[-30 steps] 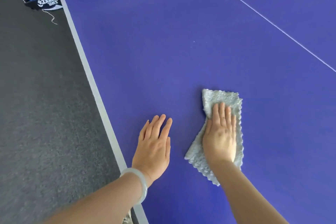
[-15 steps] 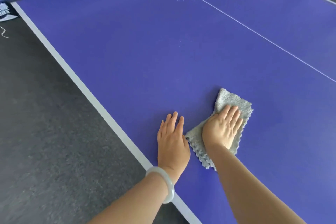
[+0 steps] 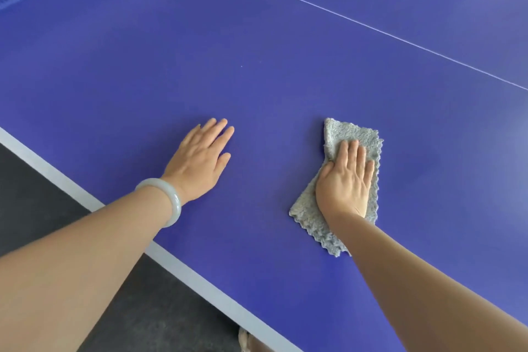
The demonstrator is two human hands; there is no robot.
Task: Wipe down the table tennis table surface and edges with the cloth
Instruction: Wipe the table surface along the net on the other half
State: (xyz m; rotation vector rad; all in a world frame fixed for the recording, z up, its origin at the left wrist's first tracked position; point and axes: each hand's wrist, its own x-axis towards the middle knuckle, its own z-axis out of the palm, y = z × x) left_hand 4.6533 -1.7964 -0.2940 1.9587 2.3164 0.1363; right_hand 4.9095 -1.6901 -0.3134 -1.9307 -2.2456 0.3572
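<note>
Cloth flat on table | right hand pressing it

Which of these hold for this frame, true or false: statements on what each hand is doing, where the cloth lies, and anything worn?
1. The right hand presses flat on the cloth. True.
2. The left hand grips the cloth. False: it rests flat on the bare table surface, apart from the cloth.
3. A pale bracelet sits on the left wrist. True.
4. The cloth hangs over the white edge. False: it lies wholly on the blue surface, away from that edge.
</note>
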